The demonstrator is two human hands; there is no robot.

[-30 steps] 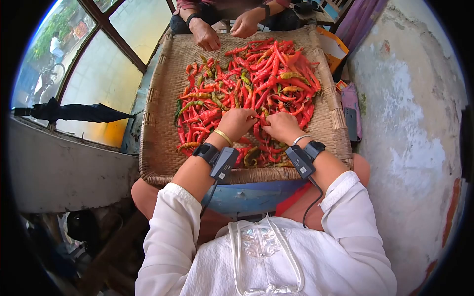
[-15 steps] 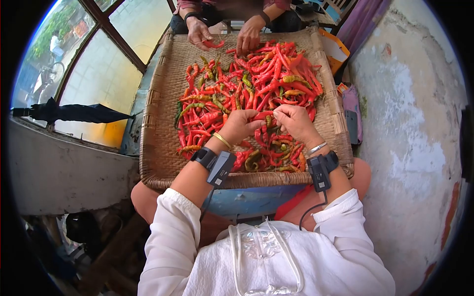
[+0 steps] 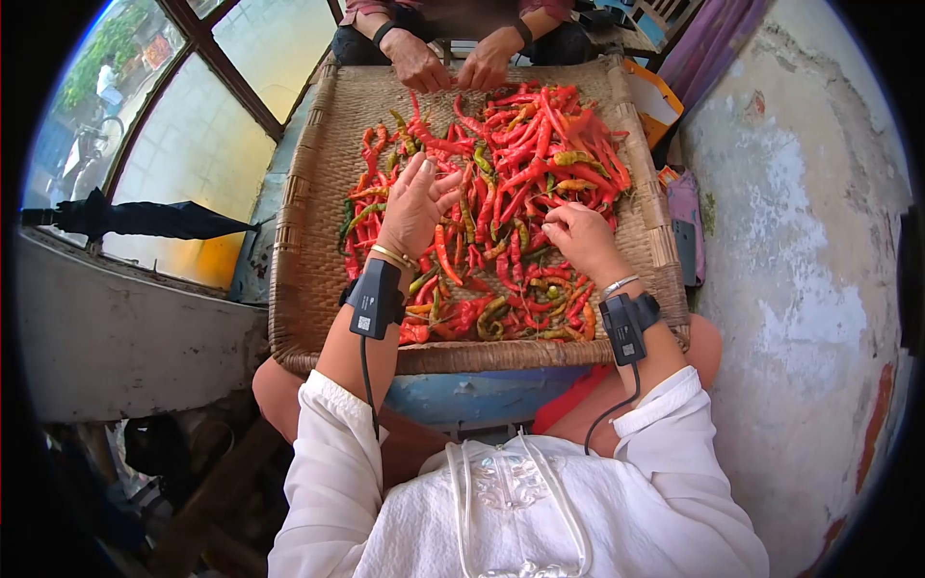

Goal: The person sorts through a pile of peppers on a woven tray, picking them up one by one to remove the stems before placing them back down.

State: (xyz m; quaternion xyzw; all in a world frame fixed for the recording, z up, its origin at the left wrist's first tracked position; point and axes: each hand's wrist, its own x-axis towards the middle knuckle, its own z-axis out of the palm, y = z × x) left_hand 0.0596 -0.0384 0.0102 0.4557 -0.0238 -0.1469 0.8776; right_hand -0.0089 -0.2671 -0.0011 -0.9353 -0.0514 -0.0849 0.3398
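Note:
Many red chili peppers (image 3: 525,178), some of them green or orange, lie heaped in a shallow woven tray (image 3: 313,164). Over the left part of the heap is my left hand (image 3: 414,207), palm turned up and fingers spread, holding nothing. My right hand (image 3: 585,239) hovers above the right part of the heap, thumb and fingertips pinched together. Whatever sits in that pinch is too small to make out. Just right of my left wrist, an orange-red chili pepper (image 3: 446,252) rests on the pile.
Across the tray, a co-worker's hands (image 3: 421,65) meet above its far edge. A folded black umbrella (image 3: 164,220) lies by the window on the left. To the right stand a worn plaster wall (image 3: 771,241) and an orange box (image 3: 653,99).
My hands have parted: the left moved left and opened, while the right shifted slightly right and down. The red chili pepper between them is gone from my fingers. The co-worker's hands came together.

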